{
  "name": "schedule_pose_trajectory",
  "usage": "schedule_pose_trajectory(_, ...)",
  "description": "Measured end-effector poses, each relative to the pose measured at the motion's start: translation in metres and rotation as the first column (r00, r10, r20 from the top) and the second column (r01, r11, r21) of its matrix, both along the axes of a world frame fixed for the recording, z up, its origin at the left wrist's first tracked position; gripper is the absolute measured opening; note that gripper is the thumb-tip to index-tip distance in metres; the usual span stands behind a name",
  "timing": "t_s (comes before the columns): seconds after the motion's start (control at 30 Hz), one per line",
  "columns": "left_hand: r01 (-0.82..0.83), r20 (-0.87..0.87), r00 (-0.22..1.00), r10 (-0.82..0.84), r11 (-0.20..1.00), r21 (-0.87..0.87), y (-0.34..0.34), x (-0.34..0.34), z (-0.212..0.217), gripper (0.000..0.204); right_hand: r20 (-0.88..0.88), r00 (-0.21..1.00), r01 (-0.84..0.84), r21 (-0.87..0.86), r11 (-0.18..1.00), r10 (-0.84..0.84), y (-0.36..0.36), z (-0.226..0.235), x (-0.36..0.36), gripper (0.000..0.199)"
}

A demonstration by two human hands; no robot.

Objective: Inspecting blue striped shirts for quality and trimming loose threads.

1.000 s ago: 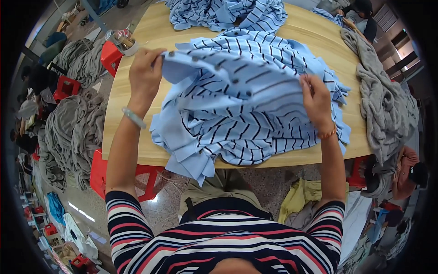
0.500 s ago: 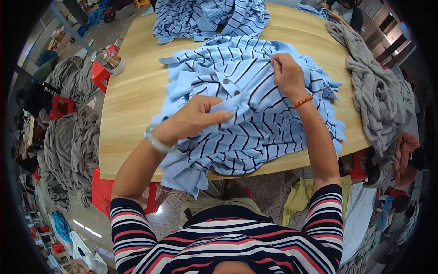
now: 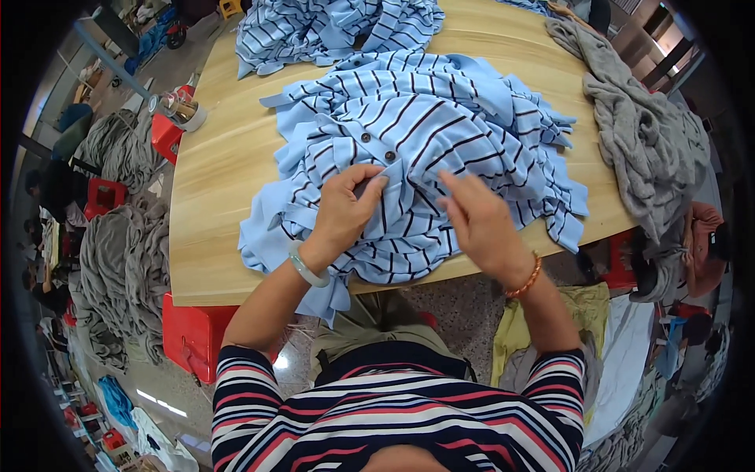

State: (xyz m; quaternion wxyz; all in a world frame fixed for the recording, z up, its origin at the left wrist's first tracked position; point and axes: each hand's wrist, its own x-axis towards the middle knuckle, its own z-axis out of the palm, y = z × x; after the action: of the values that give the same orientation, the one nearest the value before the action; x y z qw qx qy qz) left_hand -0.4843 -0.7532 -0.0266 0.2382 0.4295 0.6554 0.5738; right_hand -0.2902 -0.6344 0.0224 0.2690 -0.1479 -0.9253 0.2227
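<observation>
Striped blue shirt [image 3: 425, 149] under both hands [image 3: 413, 212]

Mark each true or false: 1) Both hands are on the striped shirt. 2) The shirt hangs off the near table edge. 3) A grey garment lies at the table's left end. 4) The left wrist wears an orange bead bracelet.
1) True: left hand and right hand rest on the light-blue, dark-striped button shirt.
2) True, over the wooden table.
3) False: the grey knit garment lies at the right end.
4) False: it wears a pale bangle.
</observation>
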Motion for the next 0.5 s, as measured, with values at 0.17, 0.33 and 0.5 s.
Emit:
schedule_pose_trajectory(0.17, -0.07, 0.065, 0.996, 0.061, 0.987, 0.141, -0.002, 0.007, -0.007, 0.015, 0.005, 0.999, 0.039, 0.005, 0.999, -0.039, -0.028, -0.014, -0.012, 0.033)
schedule_pose_trajectory(0.33, -0.152, -0.005, 0.988, 0.155, 0.973, 0.172, -0.007, 0.015, -0.013, 0.014, 0.119, 0.985, 0.107, 0.145, 0.984, -0.125, -0.035, -0.015, -0.031, 0.024)
schedule_pose_trajectory(0.5, -0.173, -0.226, 0.947, 0.226, 0.957, 0.234, -0.01, 0.019, -0.016, 0.014, 0.164, 0.973, 0.115, 0.262, 0.958, -0.161, -0.043, -0.02, -0.042, 0.019)
